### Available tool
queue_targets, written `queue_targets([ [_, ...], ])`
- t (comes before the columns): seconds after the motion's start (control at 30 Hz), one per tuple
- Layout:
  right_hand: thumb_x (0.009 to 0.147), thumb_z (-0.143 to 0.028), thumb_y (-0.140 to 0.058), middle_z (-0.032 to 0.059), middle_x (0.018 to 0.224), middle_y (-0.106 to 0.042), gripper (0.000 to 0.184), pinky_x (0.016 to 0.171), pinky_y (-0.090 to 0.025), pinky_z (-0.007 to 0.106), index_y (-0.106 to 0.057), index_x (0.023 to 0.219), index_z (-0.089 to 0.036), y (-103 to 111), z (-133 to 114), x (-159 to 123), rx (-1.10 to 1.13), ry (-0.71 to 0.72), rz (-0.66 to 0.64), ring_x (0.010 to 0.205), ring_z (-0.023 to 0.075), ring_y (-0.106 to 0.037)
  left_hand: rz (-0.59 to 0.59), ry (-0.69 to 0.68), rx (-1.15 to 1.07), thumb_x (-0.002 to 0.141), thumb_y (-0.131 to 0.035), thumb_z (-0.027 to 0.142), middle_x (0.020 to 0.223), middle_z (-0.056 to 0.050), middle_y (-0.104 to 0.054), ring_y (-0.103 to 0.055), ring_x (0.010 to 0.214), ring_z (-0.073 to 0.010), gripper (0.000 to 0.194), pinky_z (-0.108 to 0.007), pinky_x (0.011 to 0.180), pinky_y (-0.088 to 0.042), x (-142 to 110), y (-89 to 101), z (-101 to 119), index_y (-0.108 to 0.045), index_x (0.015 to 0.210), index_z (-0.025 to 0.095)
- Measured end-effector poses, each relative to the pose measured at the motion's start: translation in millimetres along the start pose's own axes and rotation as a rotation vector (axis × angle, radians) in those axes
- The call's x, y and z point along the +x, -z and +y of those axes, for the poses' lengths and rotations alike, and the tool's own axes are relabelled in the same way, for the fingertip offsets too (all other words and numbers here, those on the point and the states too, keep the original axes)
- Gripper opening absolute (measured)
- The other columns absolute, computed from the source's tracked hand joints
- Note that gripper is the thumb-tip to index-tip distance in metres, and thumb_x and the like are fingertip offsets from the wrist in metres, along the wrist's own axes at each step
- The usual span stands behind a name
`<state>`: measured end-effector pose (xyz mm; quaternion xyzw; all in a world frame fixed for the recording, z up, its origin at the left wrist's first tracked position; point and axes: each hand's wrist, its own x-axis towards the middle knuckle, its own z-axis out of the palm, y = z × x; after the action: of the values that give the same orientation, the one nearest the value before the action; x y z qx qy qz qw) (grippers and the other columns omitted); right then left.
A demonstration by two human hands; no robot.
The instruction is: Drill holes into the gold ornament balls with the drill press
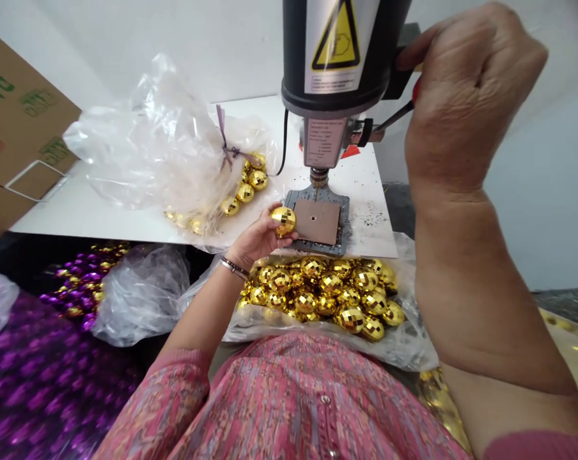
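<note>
Gold mirror ball [284, 221] sits in the left hand [255, 240], just beside the brown square pad [316, 222] on a grey metal plate [294, 199]. The left hand's grip is narrow, with the fingers and thumb curled around the ball. A beaded bracelet [234, 268] circles that wrist. The plate stands on a white bench [78, 220] under a black drill-like machine [327, 57], which carries a yellow warning triangle [337, 38], and its chuck [319, 177] points down at the pad. The right hand [471, 96] is raised beside the machine, its grip closed tightly around a red-handled screwdriver [399, 112], whose metal shaft points toward the machine's head. Further left on the bench, a clear plastic bag [149, 147] tied with purple ribbon [226, 147] holds more gold balls. A heap of gold balls [318, 294] lies on clear plastic just below the bench edge, close to the pink patterned top [279, 409]. Purple balls [82, 281] and a purple shiny bag [44, 383] lie at lower left, beneath a cardboard box [20, 108].
</note>
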<state>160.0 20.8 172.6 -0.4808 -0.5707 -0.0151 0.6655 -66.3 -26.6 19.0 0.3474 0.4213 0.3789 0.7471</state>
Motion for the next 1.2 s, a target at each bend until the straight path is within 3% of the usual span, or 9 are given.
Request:
queue_targets([
  [0.17, 0.097, -0.008, -0.034, -0.0013, 0.066, -0.051, 0.038, 0.071, -0.035, 0.026, -0.057, 0.068, -0.016, 2, -10, 1, -0.089, -0.104, -0.058, 0.064, 0.0073, -0.043, -0.011, 0.062, 0.036, 0.079, -0.075, 0.045, 0.079, 0.001, -0.066, -0.058, 0.059, -0.0093, 0.034, -0.024, 0.057, -0.047, 14, -5.2, 10, -0.059, 0.098, 0.022],
  [0.27, 0.096, -0.008, -0.033, -0.0020, 0.066, -0.047, 0.037, 0.070, -0.033, 0.027, -0.056, 0.068, -0.017, 4, -11, 2, -0.098, -0.105, -0.075, 0.062, 0.0077, -0.039, -0.019, -0.003, -0.024, 0.078, -0.077, 0.042, 0.081, 0.002, -0.066, -0.062, 0.065, -0.0112, 0.036, -0.024, 0.061, -0.050, 20, -10.2, 13, -0.055, 0.100, 0.023],
  [0.47, 0.096, -0.024, -0.034, -0.0011, 0.072, -0.046, 0.040, 0.072, -0.031, 0.021, -0.067, 0.085, -0.004, 11, 1, 0, -0.055, 0.032, -0.170, 0.070, 0.0043, -0.042, 0.030, -0.066, -0.063, 0.072, -0.079, 0.029, 0.093, 0.001, -0.067, -0.068, 0.083, -0.0148, 0.041, -0.032, 0.080, -0.056, 26, -16.1, 17, -0.050, 0.101, 0.023],
  [0.7, 0.097, -0.024, -0.035, -0.0009, 0.073, -0.046, 0.041, 0.072, -0.030, 0.020, -0.069, 0.088, -0.001, 11, -2, 0, -0.119, 0.019, -0.178, 0.071, 0.0031, -0.040, 0.119, -0.342, 0.399, 0.070, -0.085, 0.035, 0.106, -0.003, -0.069, -0.062, 0.101, -0.0170, 0.051, -0.027, 0.091, -0.050, 38, -15.0, 8, -0.064, 0.113, 0.018],
  [0.9, 0.100, -0.018, -0.041, -0.0013, 0.078, -0.056, 0.036, 0.077, -0.034, 0.017, -0.072, 0.093, -0.001, 13, -18, 2, -0.179, -0.115, -0.220, 0.078, 0.0024, -0.046, 0.081, -0.388, 0.563, 0.080, -0.076, 0.039, 0.105, -0.004, -0.068, -0.061, 0.097, -0.0171, 0.041, -0.027, 0.088, -0.050, 52, -15.1, -4, -0.064, 0.113, 0.018],
  [1.0, 0.101, -0.021, -0.044, -0.0019, 0.081, -0.058, 0.035, 0.079, -0.034, 0.016, -0.073, 0.094, -0.003, 15, -21, 2, -0.195, -0.117, -0.230, 0.081, 0.0020, -0.049, 0.078, -0.387, 0.611, 0.080, -0.074, 0.038, 0.101, -0.003, -0.067, -0.061, 0.094, -0.0167, 0.039, -0.026, 0.086, -0.050, 57, -19.3, -7, -0.063, 0.112, 0.018],
  [1.2, 0.100, -0.017, -0.027, -0.0020, 0.083, -0.055, 0.045, 0.080, -0.036, 0.015, -0.070, 0.095, -0.003, 17, -17, 1, -0.224, -0.108, -0.255, 0.087, 0.0008, -0.054, 0.111, -0.368, 0.747, 0.079, -0.073, 0.035, 0.096, -0.002, -0.066, -0.060, 0.088, -0.0167, 0.042, -0.027, 0.082, -0.049, 58, -28.8, -5, -0.063, 0.116, 0.017],
])
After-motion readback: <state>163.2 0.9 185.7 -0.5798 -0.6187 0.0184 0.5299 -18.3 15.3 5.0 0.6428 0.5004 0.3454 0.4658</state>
